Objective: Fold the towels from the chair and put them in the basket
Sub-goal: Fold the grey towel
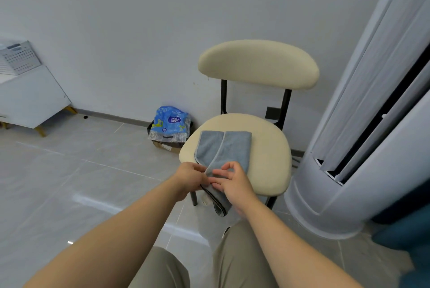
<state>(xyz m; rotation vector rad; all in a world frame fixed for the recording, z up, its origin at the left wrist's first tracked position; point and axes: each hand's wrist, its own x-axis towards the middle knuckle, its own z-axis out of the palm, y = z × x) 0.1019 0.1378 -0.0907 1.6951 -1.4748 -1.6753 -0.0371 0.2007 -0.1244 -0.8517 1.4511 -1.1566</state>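
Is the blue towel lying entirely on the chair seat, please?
No, the near end of the blue towel hangs over the front edge of the chair seat.

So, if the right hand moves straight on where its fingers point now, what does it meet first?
The right hand probably meets the towel, its edge pinched by the left hand, then that hand; depth is unclear.

Home room: grey tiled floor [69, 171], cream padded chair [258, 64], white tower air conditioner [349, 171], low cabinet [30, 96], tissue pack [171, 122] by wall [116, 31].
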